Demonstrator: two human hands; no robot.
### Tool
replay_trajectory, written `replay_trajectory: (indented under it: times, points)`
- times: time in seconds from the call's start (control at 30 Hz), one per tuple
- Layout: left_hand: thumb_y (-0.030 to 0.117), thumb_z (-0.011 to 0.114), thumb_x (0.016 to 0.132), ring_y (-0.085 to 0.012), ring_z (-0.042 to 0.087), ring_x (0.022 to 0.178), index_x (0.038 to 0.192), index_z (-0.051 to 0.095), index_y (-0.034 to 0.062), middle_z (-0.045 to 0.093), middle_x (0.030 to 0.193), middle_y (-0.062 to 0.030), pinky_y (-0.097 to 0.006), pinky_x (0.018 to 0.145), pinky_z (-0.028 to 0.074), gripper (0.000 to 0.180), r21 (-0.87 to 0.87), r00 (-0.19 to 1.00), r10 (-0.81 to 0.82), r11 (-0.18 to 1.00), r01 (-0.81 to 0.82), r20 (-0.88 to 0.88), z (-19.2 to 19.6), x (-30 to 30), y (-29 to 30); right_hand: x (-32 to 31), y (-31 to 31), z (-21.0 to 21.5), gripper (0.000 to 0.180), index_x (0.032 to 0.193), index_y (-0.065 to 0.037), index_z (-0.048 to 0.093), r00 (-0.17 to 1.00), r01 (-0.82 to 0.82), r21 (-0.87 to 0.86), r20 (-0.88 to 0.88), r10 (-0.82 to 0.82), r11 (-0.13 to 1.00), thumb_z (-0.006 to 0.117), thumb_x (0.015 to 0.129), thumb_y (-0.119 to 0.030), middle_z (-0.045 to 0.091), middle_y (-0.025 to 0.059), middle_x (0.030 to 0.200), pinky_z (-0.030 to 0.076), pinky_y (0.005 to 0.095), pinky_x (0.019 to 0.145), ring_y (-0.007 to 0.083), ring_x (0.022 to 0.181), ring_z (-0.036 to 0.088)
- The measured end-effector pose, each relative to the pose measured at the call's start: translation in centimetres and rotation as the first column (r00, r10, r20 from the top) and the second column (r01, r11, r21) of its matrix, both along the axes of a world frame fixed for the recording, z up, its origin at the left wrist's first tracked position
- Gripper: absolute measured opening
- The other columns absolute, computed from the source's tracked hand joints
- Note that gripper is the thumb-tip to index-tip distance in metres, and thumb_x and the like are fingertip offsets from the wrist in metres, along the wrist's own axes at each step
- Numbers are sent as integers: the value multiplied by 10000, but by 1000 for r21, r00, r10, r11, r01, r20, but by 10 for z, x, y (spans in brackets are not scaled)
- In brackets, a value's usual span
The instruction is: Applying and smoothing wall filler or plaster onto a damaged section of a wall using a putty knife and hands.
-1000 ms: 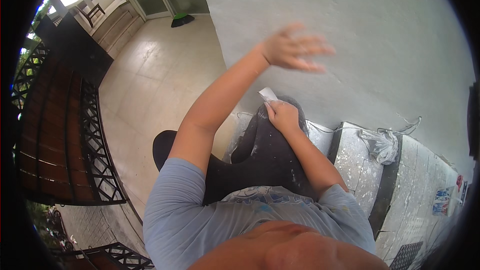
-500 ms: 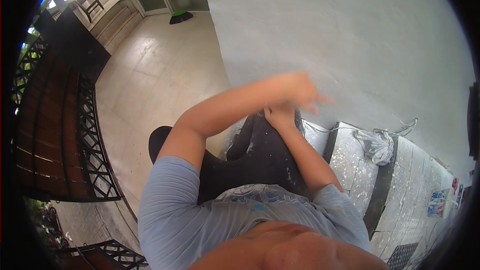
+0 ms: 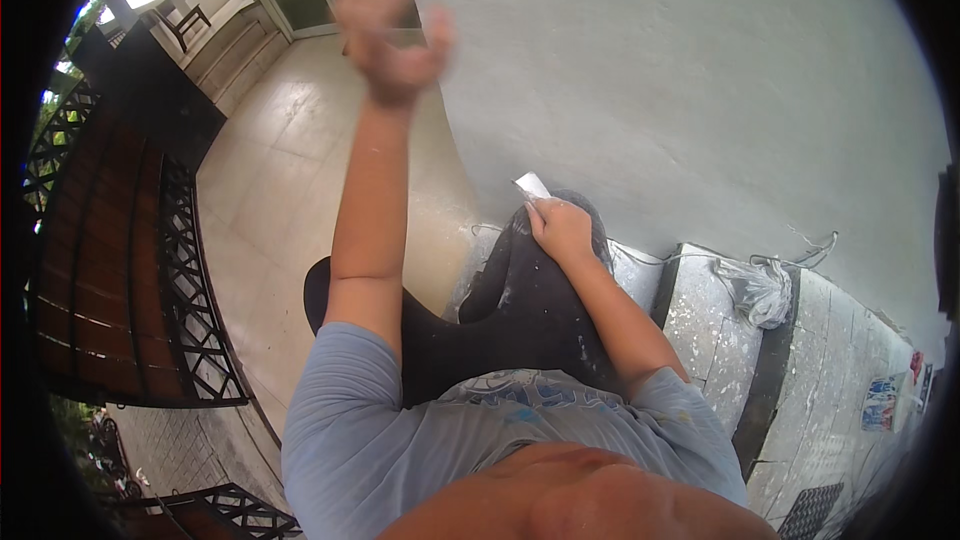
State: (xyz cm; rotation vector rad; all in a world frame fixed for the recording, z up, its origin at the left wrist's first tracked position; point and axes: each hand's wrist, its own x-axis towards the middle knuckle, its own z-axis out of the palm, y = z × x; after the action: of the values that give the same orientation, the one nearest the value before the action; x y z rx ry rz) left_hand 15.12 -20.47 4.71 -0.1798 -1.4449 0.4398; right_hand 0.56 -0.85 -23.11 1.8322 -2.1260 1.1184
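Note:
My left hand (image 3: 390, 30) is raised at the upper left, in front of the grey wall's edge and a glass door. It is blurred by motion, but the thumb stands apart from the fingers and I see nothing in it. My right hand (image 3: 563, 230) rests on my dark-trousered knee, its fingers closed round what looks like a putty knife (image 3: 531, 185). Only its flat, pale blade sticks out toward the wall; the handle is hidden in my grip.
A smooth grey wall (image 3: 680, 80) rises close ahead. Paint-spattered steps (image 3: 705, 310) on the right bear a crumpled plastic bag (image 3: 762, 292) and a thin cable. A printed container (image 3: 880, 402) stands farther right. Pale floor tiles (image 3: 270, 170) and a dark metal gate (image 3: 90, 260) lie left.
My left hand has swung up and to the left, away from my right hand. The blade in my right hand now shows. My right arm has hardly moved.

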Motion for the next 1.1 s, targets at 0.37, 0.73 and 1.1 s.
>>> replay_trajectory:
  times: [0.37, 0.73, 1.1]
  points:
    - [500, 578, 924, -469, 114, 1502, 1560, 324, 206, 112, 1650, -222, -656, 1178, 108, 745, 322, 757, 84, 870, -373, 649, -31, -148, 63, 3, -5, -1, 261, 848, -78, 722, 997, -46, 86, -65, 51, 995, 621, 911, -311, 687, 131, 792, 516, 455, 644, 351, 726, 664]
    - [208, 731, 826, -137, 603, 1182, 1303, 621, 296, 671, 1231, 50, -422, 1031, 416, 497, 106, 678, -231, 970, 221, 698, -53, -120, 108, 9, -6, 0, 264, 831, -77, 706, 989, 66, 171, -141, -42, 983, 623, 901, -317, 692, 141, 800, 533, 452, 642, 344, 733, 679]
    - [381, 492, 992, -425, 101, 1508, 1565, 271, 65, 164, 1632, -233, -609, 1181, 83, 691, 628, 913, 78, 749, 211, -400, 18, -41, -24, 12, -7, 3, 262, 814, -76, 719, 991, 40, 74, -127, -30, 996, 630, 911, -303, 696, 125, 789, 541, 443, 636, 332, 716, 682]
